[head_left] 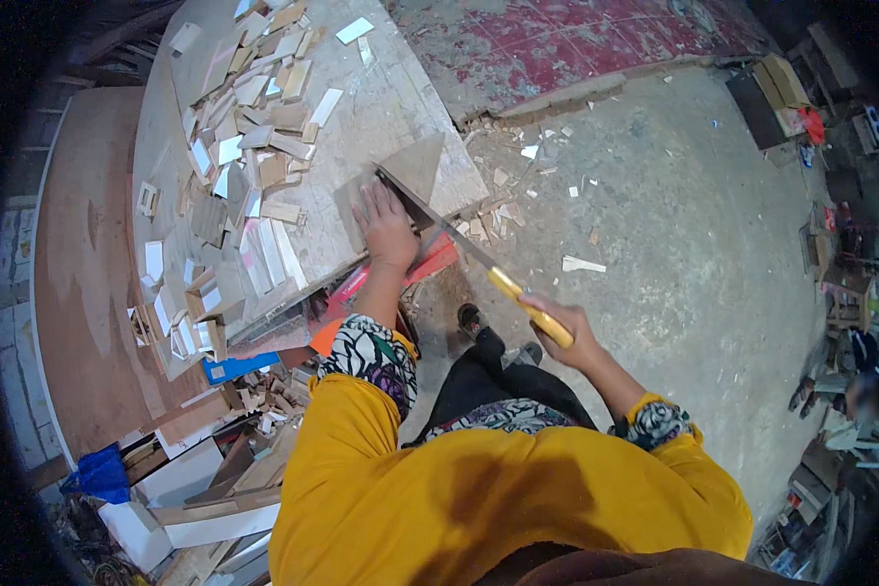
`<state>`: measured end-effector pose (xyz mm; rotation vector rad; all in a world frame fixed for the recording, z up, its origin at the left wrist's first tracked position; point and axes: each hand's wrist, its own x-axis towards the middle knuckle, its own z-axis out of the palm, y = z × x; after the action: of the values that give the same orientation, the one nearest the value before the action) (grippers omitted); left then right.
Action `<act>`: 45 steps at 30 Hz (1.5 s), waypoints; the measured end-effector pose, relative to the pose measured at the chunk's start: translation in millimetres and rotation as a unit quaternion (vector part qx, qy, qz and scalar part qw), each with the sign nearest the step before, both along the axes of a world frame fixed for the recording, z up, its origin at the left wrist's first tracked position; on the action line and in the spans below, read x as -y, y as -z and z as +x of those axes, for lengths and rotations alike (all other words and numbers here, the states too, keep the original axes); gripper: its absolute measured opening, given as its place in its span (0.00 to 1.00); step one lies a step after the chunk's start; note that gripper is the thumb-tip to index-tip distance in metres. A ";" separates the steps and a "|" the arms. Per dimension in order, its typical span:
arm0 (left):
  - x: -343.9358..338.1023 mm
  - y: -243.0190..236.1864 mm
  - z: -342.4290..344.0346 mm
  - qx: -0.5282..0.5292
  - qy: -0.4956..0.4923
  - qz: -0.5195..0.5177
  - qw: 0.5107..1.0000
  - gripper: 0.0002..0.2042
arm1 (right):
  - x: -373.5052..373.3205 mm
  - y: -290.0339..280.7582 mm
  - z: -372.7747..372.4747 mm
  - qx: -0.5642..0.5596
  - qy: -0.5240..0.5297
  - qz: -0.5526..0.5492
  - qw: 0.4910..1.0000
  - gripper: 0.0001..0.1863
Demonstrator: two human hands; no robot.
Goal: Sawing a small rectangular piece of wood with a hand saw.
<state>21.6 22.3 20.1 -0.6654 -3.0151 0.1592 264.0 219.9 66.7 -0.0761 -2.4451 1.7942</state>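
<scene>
My left hand (385, 227) lies flat, fingers stretched out, on a dark, thin piece (353, 203) at the edge of the pale worktable (293, 249). Just right of these fingers runs a long metal blade (444, 228), its far end resting at the table near a greyish patch on the surface. My right hand (566, 330) grips the blade's yellow handle (524, 298), held out over the concrete floor beyond the table's edge. Many small wood and white-faced board offcuts (276, 114) are strewn over the table, left of and beyond my left hand.
A large brown panel (88, 264) stands at left, above piled scrap boards (181, 469) and a blue bag (103, 479). Concrete floor (674, 244) with scraps lies right, below a red-painted area (576, 44). Another person (864, 400) is at the far right among clutter.
</scene>
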 end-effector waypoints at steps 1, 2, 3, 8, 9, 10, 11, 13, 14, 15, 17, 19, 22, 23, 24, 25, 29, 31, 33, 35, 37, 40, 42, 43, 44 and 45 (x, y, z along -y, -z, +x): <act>1.9 0.9 -0.1 0.005 0.003 -0.002 1.000 0.35 | 0.6 -2.2 1.0 -0.004 0.000 0.000 1.000 0.29; 4.6 11.2 -2.1 -0.033 0.014 -0.004 0.999 0.34 | 1.0 -6.2 0.8 -0.012 -0.027 0.032 0.999 0.30; 9.2 15.7 -7.5 -0.036 0.013 -0.004 0.999 0.34 | 2.5 -8.1 -1.4 -0.020 -0.054 0.063 0.996 0.31; 0.9 3.8 -2.6 -0.005 -0.004 -0.014 1.000 0.38 | 5.5 3.0 0.1 0.005 -0.057 0.099 0.993 0.28; -1.0 2.1 -4.1 -0.003 -0.004 -0.011 1.000 0.38 | 2.2 3.6 -4.9 0.007 -0.058 0.102 0.993 0.28; 1.7 -0.5 -3.8 -0.002 -0.008 -0.001 1.000 0.40 | 1.1 2.9 -11.1 -0.038 -0.017 0.042 0.998 0.30; -0.1 -4.9 -2.5 -0.001 -0.009 0.010 1.000 0.43 | 0.0 1.2 -15.9 -0.082 0.027 -0.016 0.996 0.32; -5.7 -18.4 3.8 0.014 -0.021 0.022 0.999 0.45 | 7.6 -4.4 -11.6 -0.097 0.034 -0.005 0.995 0.32; -12.9 -25.9 6.0 0.036 -0.031 -0.014 0.999 0.44 | 18.0 -2.3 -0.2 -0.028 0.025 -0.012 0.999 0.31; -18.2 -28.7 7.0 0.057 -0.041 -0.051 0.996 0.42 | 28.7 0.3 10.9 0.042 0.016 -0.020 0.999 0.30; -15.1 -12.0 3.7 0.012 -0.034 -0.050 0.998 0.43 | 50.8 2.1 21.0 0.075 0.009 -0.010 0.997 0.30; -12.0 6.0 0.0 -0.033 -0.022 -0.047 0.998 0.45 | 65.7 3.7 22.6 -0.023 0.039 -0.004 0.999 0.31; -6.8 25.6 -6.0 -0.041 0.008 0.021 0.999 0.42 | 67.8 14.1 27.8 -0.020 0.036 0.012 0.999 0.31; -2.9 32.6 -7.0 -0.080 0.022 0.000 0.997 0.40 | 64.0 15.4 28.1 -0.017 0.029 0.021 0.999 0.30; 0.7 39.6 -8.9 -0.119 0.034 -0.022 0.992 0.39 | 57.5 15.5 29.0 -0.002 0.016 0.024 1.000 0.30; 5.1 46.2 -11.8 -0.120 0.032 -0.024 0.992 0.39 | 54.3 11.0 27.1 -0.004 0.013 0.023 1.000 0.30; -8.0 35.9 -7.3 -0.059 0.029 0.021 0.998 0.38 | 51.5 12.5 22.4 -0.040 0.014 0.072 0.996 0.31; -3.7 34.8 -8.9 -0.074 0.035 0.041 0.996 0.39 | 53.8 12.4 23.0 -0.006 -0.023 0.088 0.996 0.30; -5.3 30.6 -7.3 -0.064 0.028 0.037 0.997 0.39 | 55.5 12.7 22.2 -0.016 -0.009 0.073 0.997 0.29; -8.2 23.1 -6.5 -0.056 0.020 0.031 0.998 0.39 | 53.0 12.9 18.7 -0.028 0.006 0.058 0.998 0.29; -9.1 19.1 -7.9 -0.048 0.014 0.037 0.998 0.38 | 43.9 11.9 13.7 -0.043 0.044 -0.015 0.998 0.29; -4.8 24.4 -7.8 -0.087 0.026 -0.015 0.996 0.37 | 28.9 20.6 22.2 -0.033 0.009 0.000 0.999 0.28; -8.5 23.3 -5.0 -0.066 0.029 0.015 0.997 0.37 | 29.3 22.4 21.0 -0.042 0.002 0.011 0.999 0.28; -9.2 22.1 -2.9 -0.040 0.028 0.045 0.998 0.36 | 30.9 15.1 19.8 -0.052 0.005 0.016 0.998 0.28; -8.8 22.7 -4.3 -0.041 0.031 0.044 0.998 0.36 | 33.4 11.4 18.7 -0.062 0.007 0.022 0.998 0.28; -8.4 23.7 -5.9 -0.041 0.028 0.049 0.998 0.37 | 38.4 13.3 17.7 -0.062 0.009 0.021 0.998 0.28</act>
<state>15.7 30.7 -3.6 -0.7157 -2.9003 0.0341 281.7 181.5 53.4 0.0156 -2.3857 1.6853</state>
